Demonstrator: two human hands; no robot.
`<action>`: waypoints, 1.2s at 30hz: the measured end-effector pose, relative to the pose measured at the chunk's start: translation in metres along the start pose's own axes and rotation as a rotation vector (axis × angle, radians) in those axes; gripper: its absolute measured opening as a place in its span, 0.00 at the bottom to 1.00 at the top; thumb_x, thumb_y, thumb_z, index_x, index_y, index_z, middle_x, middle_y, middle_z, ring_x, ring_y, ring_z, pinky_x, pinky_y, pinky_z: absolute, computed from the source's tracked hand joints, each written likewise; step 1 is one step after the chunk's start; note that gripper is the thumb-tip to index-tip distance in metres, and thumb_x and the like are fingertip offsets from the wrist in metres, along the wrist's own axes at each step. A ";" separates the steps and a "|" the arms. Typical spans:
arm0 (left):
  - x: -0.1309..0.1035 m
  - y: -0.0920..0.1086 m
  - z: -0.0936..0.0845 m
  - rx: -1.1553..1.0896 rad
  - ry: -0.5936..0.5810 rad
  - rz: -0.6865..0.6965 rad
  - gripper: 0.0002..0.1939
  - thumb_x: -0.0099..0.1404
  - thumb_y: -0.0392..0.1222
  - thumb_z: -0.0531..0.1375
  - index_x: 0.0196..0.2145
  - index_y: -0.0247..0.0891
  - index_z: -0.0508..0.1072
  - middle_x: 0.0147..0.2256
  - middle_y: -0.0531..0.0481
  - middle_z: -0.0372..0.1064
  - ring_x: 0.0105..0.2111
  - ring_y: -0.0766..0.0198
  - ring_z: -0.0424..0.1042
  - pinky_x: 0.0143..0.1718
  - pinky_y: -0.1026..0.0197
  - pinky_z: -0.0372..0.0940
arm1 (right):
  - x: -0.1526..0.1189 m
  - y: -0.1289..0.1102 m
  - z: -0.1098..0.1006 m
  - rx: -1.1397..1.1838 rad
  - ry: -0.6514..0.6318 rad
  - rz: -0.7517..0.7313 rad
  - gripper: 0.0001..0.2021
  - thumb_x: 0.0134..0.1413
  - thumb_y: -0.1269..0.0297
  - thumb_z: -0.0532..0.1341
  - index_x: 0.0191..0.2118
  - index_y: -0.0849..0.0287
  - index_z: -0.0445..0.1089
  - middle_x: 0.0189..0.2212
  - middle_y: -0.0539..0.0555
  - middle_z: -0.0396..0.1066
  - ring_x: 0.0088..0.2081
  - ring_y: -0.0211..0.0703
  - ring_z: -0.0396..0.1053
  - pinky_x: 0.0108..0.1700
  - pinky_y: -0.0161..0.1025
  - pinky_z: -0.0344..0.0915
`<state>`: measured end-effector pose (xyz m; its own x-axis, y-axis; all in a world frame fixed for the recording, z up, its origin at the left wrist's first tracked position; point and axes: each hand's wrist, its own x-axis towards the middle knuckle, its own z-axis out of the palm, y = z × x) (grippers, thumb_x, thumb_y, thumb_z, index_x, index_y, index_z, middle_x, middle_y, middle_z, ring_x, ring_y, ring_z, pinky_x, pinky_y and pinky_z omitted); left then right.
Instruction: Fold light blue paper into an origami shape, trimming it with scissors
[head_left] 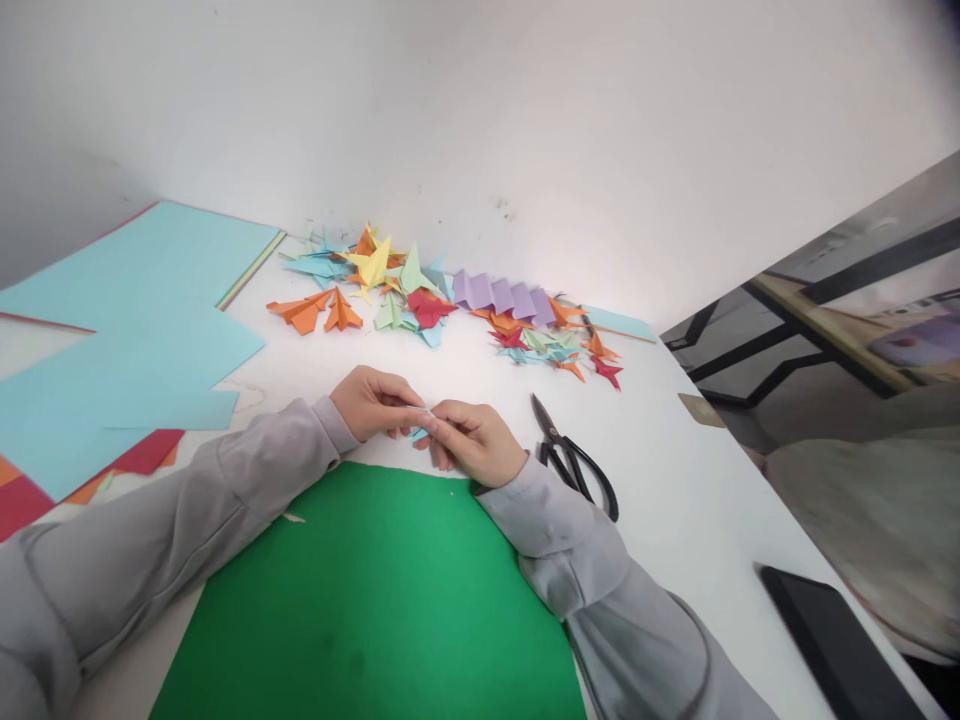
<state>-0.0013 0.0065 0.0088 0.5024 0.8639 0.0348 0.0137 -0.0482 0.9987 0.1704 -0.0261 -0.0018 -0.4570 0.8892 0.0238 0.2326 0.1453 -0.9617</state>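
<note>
Between my two hands is a small folded piece of light blue paper (420, 433), mostly covered by the fingers. My left hand (375, 402) pinches it from the left, thumb and fingers closed. From the right, my right hand (476, 440) grips the same piece with its thumb on top. Both hands are just above the far edge of a green sheet (375, 590) on the white table. Black-handled scissors (566, 450) lie to the right of my right hand, their blades pointing away from me.
Several folded paper shapes (371, 265) in many colours are heaped along the wall. A pleated purple paper strip (502, 295) stands among them. Large light blue sheets (142, 330) cover the left side. A black phone-like device (832, 630) lies near the right table edge.
</note>
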 end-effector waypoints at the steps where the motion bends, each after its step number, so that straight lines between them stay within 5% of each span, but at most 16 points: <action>1: 0.001 -0.001 -0.001 -0.003 -0.005 0.022 0.10 0.44 0.42 0.67 0.21 0.32 0.75 0.17 0.52 0.66 0.16 0.71 0.63 0.15 0.68 0.61 | 0.000 0.000 0.000 -0.004 0.003 -0.005 0.17 0.54 0.52 0.55 0.26 0.61 0.68 0.11 0.46 0.62 0.13 0.31 0.60 0.18 0.29 0.59; 8: 0.001 0.002 -0.003 0.017 -0.062 0.084 0.11 0.44 0.44 0.67 0.16 0.33 0.73 0.17 0.53 0.64 0.17 0.72 0.62 0.18 0.67 0.61 | -0.001 -0.004 0.000 -0.046 0.006 -0.013 0.19 0.53 0.49 0.54 0.25 0.61 0.68 0.10 0.46 0.62 0.12 0.31 0.60 0.17 0.29 0.58; 12: 0.001 0.006 0.000 -0.034 0.016 -0.004 0.14 0.43 0.46 0.67 0.17 0.31 0.73 0.16 0.52 0.65 0.14 0.72 0.62 0.15 0.67 0.60 | 0.000 -0.002 0.001 0.031 0.044 0.026 0.20 0.51 0.49 0.56 0.21 0.61 0.67 0.07 0.45 0.60 0.10 0.30 0.58 0.14 0.28 0.55; 16: 0.004 0.008 -0.001 -0.192 0.129 -0.107 0.17 0.44 0.49 0.66 0.21 0.29 0.74 0.19 0.48 0.68 0.17 0.68 0.66 0.15 0.65 0.62 | 0.003 0.001 0.001 0.243 0.178 0.085 0.20 0.45 0.48 0.60 0.20 0.61 0.65 0.11 0.48 0.66 0.08 0.29 0.55 0.10 0.29 0.49; 21: 0.002 0.005 0.002 -0.251 0.081 -0.089 0.16 0.41 0.41 0.68 0.28 0.29 0.75 0.23 0.48 0.70 0.22 0.66 0.69 0.20 0.64 0.65 | 0.008 0.001 0.002 0.429 0.354 0.081 0.19 0.44 0.47 0.61 0.21 0.61 0.65 0.13 0.49 0.68 0.08 0.29 0.54 0.10 0.29 0.48; 25: -0.001 -0.003 0.011 -0.183 0.122 0.018 0.23 0.32 0.34 0.70 0.31 0.31 0.75 0.27 0.50 0.70 0.25 0.68 0.68 0.23 0.64 0.66 | 0.008 0.001 0.009 0.314 0.324 0.020 0.19 0.47 0.49 0.60 0.19 0.60 0.65 0.11 0.47 0.65 0.11 0.32 0.59 0.14 0.31 0.56; 28: 0.000 -0.005 0.015 -0.177 0.179 0.099 0.15 0.36 0.36 0.69 0.25 0.31 0.74 0.23 0.52 0.68 0.23 0.69 0.67 0.22 0.65 0.65 | 0.007 0.002 0.014 0.227 0.316 -0.020 0.19 0.51 0.50 0.57 0.20 0.60 0.65 0.10 0.47 0.63 0.13 0.33 0.60 0.17 0.31 0.57; 36: 0.000 0.002 0.010 -0.184 0.135 -0.001 0.12 0.41 0.42 0.68 0.22 0.31 0.73 0.15 0.53 0.67 0.15 0.70 0.65 0.17 0.66 0.62 | 0.005 -0.001 0.016 0.200 0.282 -0.063 0.15 0.51 0.51 0.58 0.25 0.59 0.65 0.17 0.49 0.67 0.19 0.35 0.65 0.24 0.35 0.62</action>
<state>0.0070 0.0016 0.0100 0.3820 0.9238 0.0256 -0.1502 0.0347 0.9880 0.1543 -0.0285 -0.0050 -0.2039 0.9700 0.1324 0.0258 0.1405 -0.9897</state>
